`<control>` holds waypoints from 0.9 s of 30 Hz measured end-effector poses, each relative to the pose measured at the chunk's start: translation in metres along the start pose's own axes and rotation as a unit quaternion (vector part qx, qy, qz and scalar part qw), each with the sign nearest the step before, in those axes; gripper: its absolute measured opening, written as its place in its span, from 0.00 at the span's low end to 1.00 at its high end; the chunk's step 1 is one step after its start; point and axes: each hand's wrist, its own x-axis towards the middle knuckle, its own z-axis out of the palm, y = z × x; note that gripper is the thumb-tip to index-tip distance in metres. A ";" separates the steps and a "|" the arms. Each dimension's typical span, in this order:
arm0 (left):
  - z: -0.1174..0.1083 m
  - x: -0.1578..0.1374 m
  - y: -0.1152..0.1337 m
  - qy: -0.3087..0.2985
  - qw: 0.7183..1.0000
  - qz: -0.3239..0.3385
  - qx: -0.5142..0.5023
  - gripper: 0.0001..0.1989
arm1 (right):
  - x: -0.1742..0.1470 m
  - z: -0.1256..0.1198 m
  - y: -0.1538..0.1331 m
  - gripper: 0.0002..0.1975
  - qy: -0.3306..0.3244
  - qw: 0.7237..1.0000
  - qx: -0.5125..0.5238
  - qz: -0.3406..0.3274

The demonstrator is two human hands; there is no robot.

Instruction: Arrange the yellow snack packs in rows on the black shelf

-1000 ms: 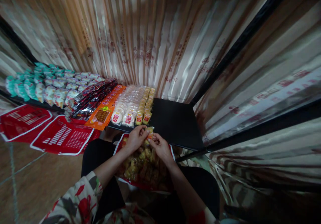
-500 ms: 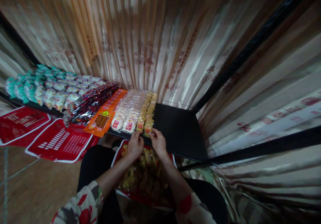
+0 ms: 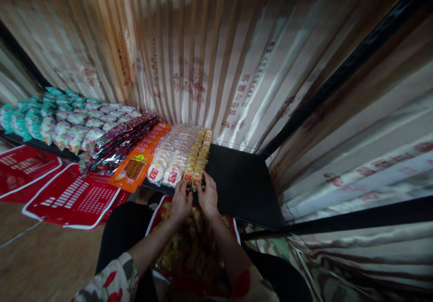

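Two rows of small yellow snack packets [image 3: 199,151] stand side by side on the black shelf [image 3: 241,180]. At the front end of these rows, my left hand [image 3: 181,203] has its bent fingers against the left row's front packet, thumb below. My right hand [image 3: 208,197] grips the right row's front packet, fingers along its right side and thumb at its front. Below both forearms, a red basket [image 3: 238,234] with a white rim holds many yellow-wrapped packets [image 3: 194,234]. Left of the yellow rows lie rows of round white packets [image 3: 174,169] in clear wrap.
An orange pouch [image 3: 137,162], dark shiny packs [image 3: 118,146], white bags [image 3: 76,133] and teal bags [image 3: 32,117] line the shelf leftward. Red baskets [image 3: 76,196] stand on the floor at left. Black posts [image 3: 304,99] and a pleated curtain [image 3: 203,45] bound the shelf.
Both hands have shifted slightly; the right fingers now reach farther along the right yellow row's side. The view has tilted a little, moving the shelf goods leftward.
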 end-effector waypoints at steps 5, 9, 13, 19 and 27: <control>0.000 0.002 -0.005 0.006 0.999 0.005 0.042 0.21 | -0.002 0.004 0.001 0.25 0.008 1.000 -0.009 -0.006; 0.002 0.002 -0.008 -0.001 0.999 0.022 0.048 0.20 | -0.001 0.003 0.000 0.25 0.002 1.000 0.005 -0.001; 0.002 -0.001 -0.009 0.010 0.998 0.039 0.049 0.21 | -0.002 0.000 0.001 0.25 -0.004 0.998 0.054 0.028; 0.005 -0.010 -0.005 -0.001 0.998 0.056 0.042 0.21 | -0.005 -0.001 0.004 0.28 0.009 0.992 0.117 0.042; -0.005 -0.038 0.000 -0.056 0.997 0.049 0.036 0.16 | -0.038 -0.024 -0.006 0.21 0.054 0.988 0.140 0.043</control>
